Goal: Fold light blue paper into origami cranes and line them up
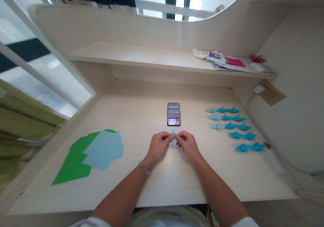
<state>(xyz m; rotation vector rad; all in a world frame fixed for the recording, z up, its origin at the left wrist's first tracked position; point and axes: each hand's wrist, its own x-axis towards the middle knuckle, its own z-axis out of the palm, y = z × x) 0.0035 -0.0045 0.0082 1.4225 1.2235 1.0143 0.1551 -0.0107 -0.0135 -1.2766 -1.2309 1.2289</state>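
A small light-blue folded paper piece [173, 136] is pinched between both hands just above the desk's middle. My left hand [159, 145], with a metal bracelet at the wrist, grips its left side. My right hand [187, 143] grips its right side; the fingertips of the two hands nearly touch. Only the paper's pointed top and a lower edge show between the fingers. A phone [173, 114] lies flat on the desk [141, 112] right behind the hands.
A fanned stack of green and light-blue paper sheets [88, 154] lies at the left. Several finished blue paper cranes [234, 127] sit in rows at the right. A shelf [141, 56] behind holds papers [233, 62]. A wall socket with a cable [263, 90] is at the right.
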